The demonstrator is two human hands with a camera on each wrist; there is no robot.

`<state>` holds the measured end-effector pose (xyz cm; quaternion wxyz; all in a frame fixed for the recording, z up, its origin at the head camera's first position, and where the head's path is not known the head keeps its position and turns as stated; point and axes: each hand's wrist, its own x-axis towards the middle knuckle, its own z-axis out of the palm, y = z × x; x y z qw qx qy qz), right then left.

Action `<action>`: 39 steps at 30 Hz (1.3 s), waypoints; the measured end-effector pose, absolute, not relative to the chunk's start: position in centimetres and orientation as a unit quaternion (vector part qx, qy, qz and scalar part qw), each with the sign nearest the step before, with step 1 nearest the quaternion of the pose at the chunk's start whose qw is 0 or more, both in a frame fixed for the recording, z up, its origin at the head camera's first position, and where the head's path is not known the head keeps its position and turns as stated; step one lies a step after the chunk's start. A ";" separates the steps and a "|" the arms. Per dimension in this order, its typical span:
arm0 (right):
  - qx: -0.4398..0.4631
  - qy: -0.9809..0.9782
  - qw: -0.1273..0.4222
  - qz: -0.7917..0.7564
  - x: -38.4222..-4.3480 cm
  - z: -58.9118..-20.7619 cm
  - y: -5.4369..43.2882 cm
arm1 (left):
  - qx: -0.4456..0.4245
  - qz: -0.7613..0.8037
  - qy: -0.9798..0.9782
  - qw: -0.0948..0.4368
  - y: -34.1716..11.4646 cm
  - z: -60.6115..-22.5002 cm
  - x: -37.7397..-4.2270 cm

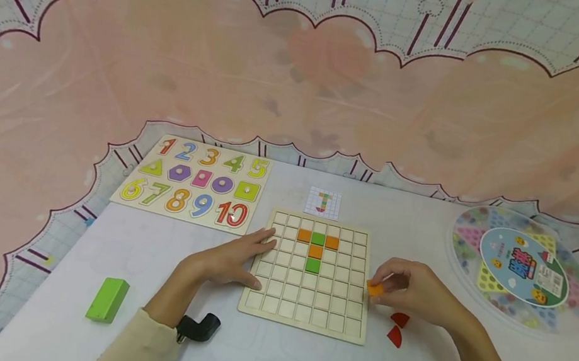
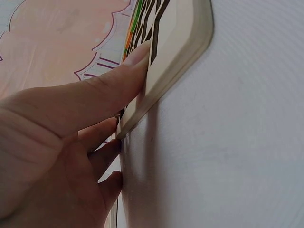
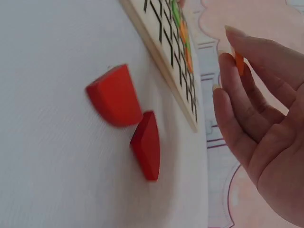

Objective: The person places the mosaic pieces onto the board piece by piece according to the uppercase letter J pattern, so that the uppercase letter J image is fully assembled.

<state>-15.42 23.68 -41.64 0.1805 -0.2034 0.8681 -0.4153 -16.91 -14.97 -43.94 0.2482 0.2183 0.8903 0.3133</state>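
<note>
A wooden grid board (image 1: 302,310) lies on the table, holding orange and green square tiles in a T-like arrangement. My left hand (image 1: 227,259) rests at the board's left edge; its thumb (image 2: 114,83) touches the top and the fingers spread along the side. Just off the board's right edge, my right hand (image 1: 415,291) pinches an orange block (image 1: 375,289) between thumb and fingertips. Two red quarter-round blocks (image 3: 116,97) lie on the table below that hand. Behind the board is a small pattern card (image 1: 323,203) printed with a J-like shape.
A number and shape puzzle board (image 1: 190,192) lies at the back left. At the left front is a green box-like block (image 1: 107,300). A round clear case (image 1: 524,268) with colourful contents sits at the back right. A patterned cloth (image 1: 304,93) hangs behind the table.
</note>
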 end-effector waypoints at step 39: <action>-0.222 0.879 0.159 -0.390 -17.0 -44.7 12.9 | 0.227 0.304 0.891 0.248 -15.0 -43.8 -17.0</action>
